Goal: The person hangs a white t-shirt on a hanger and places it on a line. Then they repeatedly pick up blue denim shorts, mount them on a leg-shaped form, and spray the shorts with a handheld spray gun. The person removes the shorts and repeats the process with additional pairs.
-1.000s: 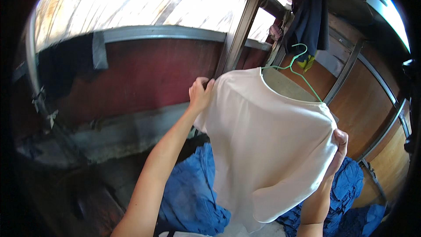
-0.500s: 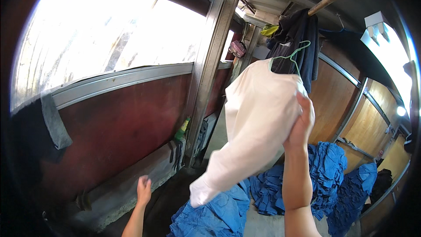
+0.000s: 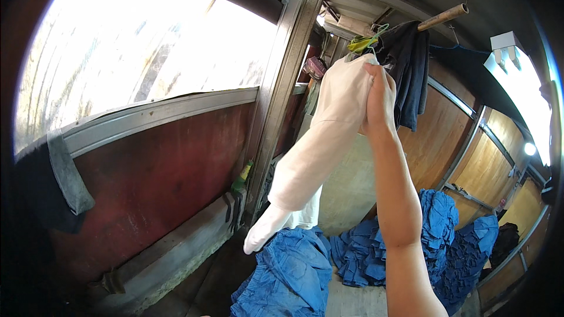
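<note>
My right hand (image 3: 380, 95) reaches up and forward, its fingers closed on the shoulder of a white long-sleeved shirt (image 3: 335, 117). The shirt hangs from a thin green hanger (image 3: 380, 34), whose hook is up by the dark clothes (image 3: 405, 73) on a bamboo pole (image 3: 443, 16). Whether the hook rests on the pole cannot be made out. One sleeve trails down to the lower left, its cuff (image 3: 258, 238) beside a heap of blue garments (image 3: 288, 273). My left hand is out of the picture.
More stacks of blue garments (image 3: 437, 217) lie at the lower right. A metal post (image 3: 282, 94) stands between the bright window and the pole, with a green bottle (image 3: 242, 175) on the ledge at its foot. Dark cloth (image 3: 50, 182) hangs at left.
My right hand has carried the shirt and hanger upward and away, up to the dark clothes. The sleeve has swung slightly left. My left hand has dropped out of the picture.
</note>
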A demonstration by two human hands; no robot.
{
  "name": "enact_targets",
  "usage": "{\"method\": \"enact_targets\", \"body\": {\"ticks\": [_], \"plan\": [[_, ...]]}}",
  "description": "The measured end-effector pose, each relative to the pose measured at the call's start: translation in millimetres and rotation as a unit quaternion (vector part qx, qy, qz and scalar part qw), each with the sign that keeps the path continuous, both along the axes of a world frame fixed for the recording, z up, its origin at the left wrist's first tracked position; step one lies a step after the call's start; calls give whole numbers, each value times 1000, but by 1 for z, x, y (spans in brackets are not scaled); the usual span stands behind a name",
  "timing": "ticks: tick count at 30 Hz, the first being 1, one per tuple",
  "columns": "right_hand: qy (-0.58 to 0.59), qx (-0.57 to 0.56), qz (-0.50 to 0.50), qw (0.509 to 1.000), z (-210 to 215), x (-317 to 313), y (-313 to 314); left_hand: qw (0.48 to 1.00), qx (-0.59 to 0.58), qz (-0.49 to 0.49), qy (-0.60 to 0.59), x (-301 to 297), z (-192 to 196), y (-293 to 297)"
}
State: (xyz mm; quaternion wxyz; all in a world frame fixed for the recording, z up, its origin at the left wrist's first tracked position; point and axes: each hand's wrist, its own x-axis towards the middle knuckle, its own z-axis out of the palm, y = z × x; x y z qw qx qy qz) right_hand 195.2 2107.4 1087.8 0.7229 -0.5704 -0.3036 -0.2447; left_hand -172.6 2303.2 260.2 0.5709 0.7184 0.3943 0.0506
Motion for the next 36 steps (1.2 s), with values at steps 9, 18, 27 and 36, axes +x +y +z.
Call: {"method": "enact_targets", "body": {"ticks": [9, 18, 27, 36], "plan": [[-14, -1, -89, 996, 57, 36, 28, 986, 60, -121, -96, 90, 56, 23], [-139, -11, -251, 958, 122, 41, 86, 985, 68, -153, -41, 70, 33, 66], [-123, -26, -335, 934, 234, 65, 117, 987, 33, -151, 38, 43, 14, 84], [-107, -76, -319, 939, 263, 81, 122, 989, 30, -142, 25, 60, 27, 72]]}}
